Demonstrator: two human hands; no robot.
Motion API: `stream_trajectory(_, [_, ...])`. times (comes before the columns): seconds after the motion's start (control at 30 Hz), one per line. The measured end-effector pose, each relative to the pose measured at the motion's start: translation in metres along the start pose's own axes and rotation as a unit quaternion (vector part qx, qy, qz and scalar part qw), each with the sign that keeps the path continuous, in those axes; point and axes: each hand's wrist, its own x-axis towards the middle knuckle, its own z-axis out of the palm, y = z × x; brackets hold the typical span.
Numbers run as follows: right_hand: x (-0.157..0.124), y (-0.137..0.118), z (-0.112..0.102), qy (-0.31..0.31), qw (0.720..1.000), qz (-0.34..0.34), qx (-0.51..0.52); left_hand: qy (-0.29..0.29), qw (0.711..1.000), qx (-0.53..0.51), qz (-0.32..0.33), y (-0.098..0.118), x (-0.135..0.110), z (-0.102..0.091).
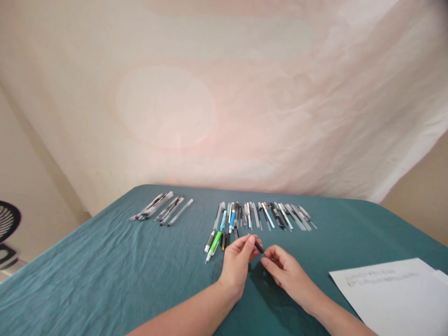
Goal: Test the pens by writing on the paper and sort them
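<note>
A dark pen point(259, 247) is held between my two hands, above the front middle of the table. My left hand point(238, 259) pinches its upper end between thumb and fingers. At the lower end, the fingertips of my right hand point(280, 265) are closed on the pen's tip; fine detail there is too small to make out. Just beyond my left hand lie a bright green pen point(214, 246), a grey and white pen point(209, 241) and a blue and white pen point(232, 220). My left hand partly covers some dark pens point(224, 240).
A row of several pens and thin refills point(269, 216) spreads across the table's far middle. More clear pens point(157, 205) lie in bunches at the far left. White paper sheets point(392, 298) with writing rest at the front right. A black fan point(9, 224) stands beyond the left edge.
</note>
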Motion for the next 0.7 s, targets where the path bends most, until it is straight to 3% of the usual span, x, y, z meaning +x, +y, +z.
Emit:
stream_trajectory(0.2, [0.000, -0.008, 0.000, -0.009, 1.000, 0.011, -0.009, -0.012, 1.000, -0.001, 0.004, -0.001, 0.001, -0.002])
stream_trajectory(0.5, [0.002, 0.003, 0.001, 0.001, 1.000, 0.020, 0.002, 0.020, 1.000, 0.000, 0.017, 0.000, 0.003, -0.001])
stream_trajectory(0.63, [0.001, 0.002, 0.001, 0.002, 1.000, 0.029, 0.002, 0.034, 0.997, 0.027, 0.067, 0.014, 0.015, -0.003])
stream_trajectory(0.7, [0.000, 0.001, 0.001, 0.002, 1.000, 0.030, 0.004, 0.040, 0.989, 0.102, 0.097, 0.029, 0.022, -0.006])
